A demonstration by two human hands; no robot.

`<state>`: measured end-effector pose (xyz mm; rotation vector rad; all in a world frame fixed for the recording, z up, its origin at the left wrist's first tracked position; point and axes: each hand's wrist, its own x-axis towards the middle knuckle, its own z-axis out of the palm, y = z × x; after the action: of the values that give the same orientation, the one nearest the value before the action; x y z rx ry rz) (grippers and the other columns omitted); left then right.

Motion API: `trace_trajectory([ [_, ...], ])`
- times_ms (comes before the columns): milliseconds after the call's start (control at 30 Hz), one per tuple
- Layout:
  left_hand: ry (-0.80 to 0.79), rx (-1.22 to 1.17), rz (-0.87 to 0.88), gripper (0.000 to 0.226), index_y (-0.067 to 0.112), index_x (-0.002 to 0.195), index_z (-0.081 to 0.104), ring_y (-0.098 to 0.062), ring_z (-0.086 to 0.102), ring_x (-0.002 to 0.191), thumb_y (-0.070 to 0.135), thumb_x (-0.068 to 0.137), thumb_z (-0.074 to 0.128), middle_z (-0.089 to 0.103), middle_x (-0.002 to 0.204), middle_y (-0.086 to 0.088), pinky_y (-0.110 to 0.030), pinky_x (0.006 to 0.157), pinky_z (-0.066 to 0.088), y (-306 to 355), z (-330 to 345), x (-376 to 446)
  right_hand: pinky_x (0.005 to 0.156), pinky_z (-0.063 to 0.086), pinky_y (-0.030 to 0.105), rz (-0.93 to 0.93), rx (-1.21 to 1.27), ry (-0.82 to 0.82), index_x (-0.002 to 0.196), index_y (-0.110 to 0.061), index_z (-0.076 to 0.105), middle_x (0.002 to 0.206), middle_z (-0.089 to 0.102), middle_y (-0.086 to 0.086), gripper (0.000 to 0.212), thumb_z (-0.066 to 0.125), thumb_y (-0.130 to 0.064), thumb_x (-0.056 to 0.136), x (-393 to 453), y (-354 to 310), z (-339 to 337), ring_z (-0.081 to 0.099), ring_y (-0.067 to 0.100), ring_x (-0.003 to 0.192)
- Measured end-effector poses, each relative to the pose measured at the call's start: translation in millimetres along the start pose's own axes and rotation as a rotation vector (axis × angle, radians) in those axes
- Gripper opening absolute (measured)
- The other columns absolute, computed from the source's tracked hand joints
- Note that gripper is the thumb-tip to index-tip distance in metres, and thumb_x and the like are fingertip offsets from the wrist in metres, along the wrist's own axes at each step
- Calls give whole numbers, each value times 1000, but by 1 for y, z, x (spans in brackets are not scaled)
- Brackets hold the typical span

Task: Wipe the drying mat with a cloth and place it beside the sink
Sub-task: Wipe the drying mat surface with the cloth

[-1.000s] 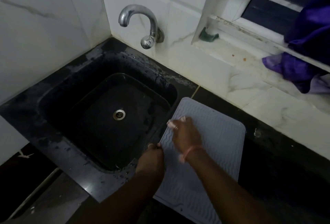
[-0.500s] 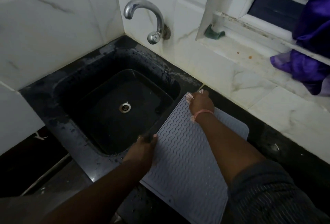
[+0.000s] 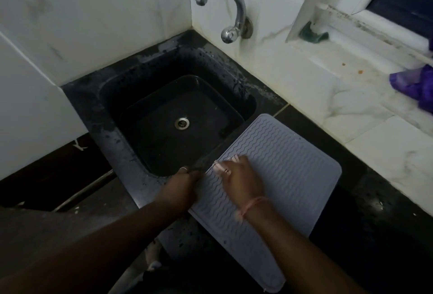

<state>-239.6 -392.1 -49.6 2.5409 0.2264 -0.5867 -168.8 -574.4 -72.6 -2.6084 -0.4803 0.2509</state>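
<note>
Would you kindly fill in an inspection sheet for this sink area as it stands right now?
Surface: black stone counter, water drops near the sink.
Job's things: grey wave-ribbed drying mat lies flat on the counter to the right of the sink, its left edge at the basin rim; a pale cloth shows at the right fingertips.
Clutter: purple cloth and a green object on the window ledge.
Hands: left hand grips the mat's left edge; right hand presses the cloth on the mat.
Cables: nothing seen.
Surroundings: chrome tap on the white marbled wall tiles, window frame upper right, stained ledge.
</note>
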Motion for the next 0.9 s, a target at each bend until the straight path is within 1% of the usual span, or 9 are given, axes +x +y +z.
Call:
trace_trajectory([
  [100,92,4,-50,22,19,107,63,-19,63,97,5,90,65,60,110,-2,-36,81,56,-3,7,-12,88,56,37,108,-28,67,123,-31,68,136,51,3,28,54,-42,102,46,26,-20,61,16,107],
  [233,161,52,-182,6,18,95,66,-22,68,86,16,93,61,68,94,-3,-34,68,52,-6,4,-17,81,57,36,243,-118,116,130,-26,67,135,49,6,31,59,-30,100,64,21,-26,63,20,95],
  [300,183,-18,-219,6,19,87,70,-22,68,83,18,90,65,70,88,-2,-32,66,50,-10,3,-16,75,54,31,212,-101,100,130,-27,66,133,47,5,31,59,-28,101,44,1,-22,60,16,90],
  [433,156,-127,-219,9,19,77,71,-18,68,78,17,86,72,71,81,0,-31,66,53,-16,1,-13,90,55,35,18,-1,-69,132,-34,63,141,42,5,32,50,-30,103,-29,-49,13,59,22,115],
  [533,161,-181,-202,10,18,73,73,-16,68,77,15,82,75,73,79,0,-34,71,56,-24,-1,-15,82,57,39,-46,-11,-133,128,-34,62,137,42,3,33,46,-38,100,-60,-68,31,63,24,103],
  [667,123,-208,-212,20,24,69,73,-5,66,75,10,83,76,73,80,7,-27,70,54,-27,-4,-17,76,54,33,-98,-54,-109,119,-33,69,129,50,1,44,36,-56,101,-20,-39,13,62,18,98],
  [733,111,-245,-231,23,24,68,72,0,64,74,10,85,75,72,78,11,-21,67,50,-26,-5,-16,74,52,31,-55,-101,-64,115,-30,71,130,52,3,36,43,-48,105,10,-22,-4,61,18,96],
  [800,117,-276,-255,22,24,69,72,-1,64,70,10,87,74,70,75,11,-17,62,47,-24,-4,-16,68,48,28,27,-182,11,119,-27,71,129,52,4,26,53,-37,103,34,-10,-15,58,16,85],
  [900,146,-324,-309,16,21,76,71,-6,67,69,11,89,74,71,77,5,-22,60,52,-20,-3,-16,72,54,27,160,-178,74,128,-26,67,134,49,5,30,58,-35,101,34,-16,-18,62,16,91],
])
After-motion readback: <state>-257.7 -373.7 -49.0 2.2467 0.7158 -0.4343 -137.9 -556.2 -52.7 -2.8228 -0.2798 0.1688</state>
